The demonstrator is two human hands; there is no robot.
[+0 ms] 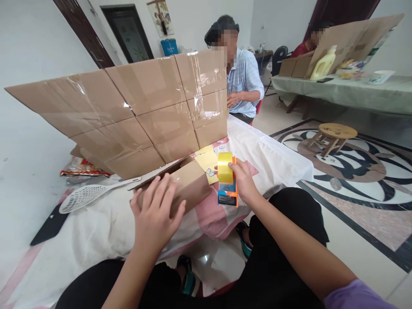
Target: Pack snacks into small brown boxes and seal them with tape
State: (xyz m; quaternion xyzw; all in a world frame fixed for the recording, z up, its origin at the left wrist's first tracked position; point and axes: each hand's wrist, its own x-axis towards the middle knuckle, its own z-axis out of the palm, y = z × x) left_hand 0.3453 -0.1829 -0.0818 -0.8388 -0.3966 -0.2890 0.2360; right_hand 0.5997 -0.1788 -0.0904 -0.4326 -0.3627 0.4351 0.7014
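My left hand (154,214) rests with fingers spread on the top of a small brown cardboard box (189,182) at the near edge of the table. My right hand (244,180) grips an orange and blue tape dispenser (228,189) with a yellow tape roll (224,167), held upright just right of the box. A yellow card (207,162) lies behind the dispenser.
A tall taped cardboard screen (144,107) stands across the white-covered table (277,154). A white fly swatter (86,195) lies at the left. A person in a blue shirt (243,79) sits behind. A wooden stool (336,133) and a second table (354,92) stand to the right.
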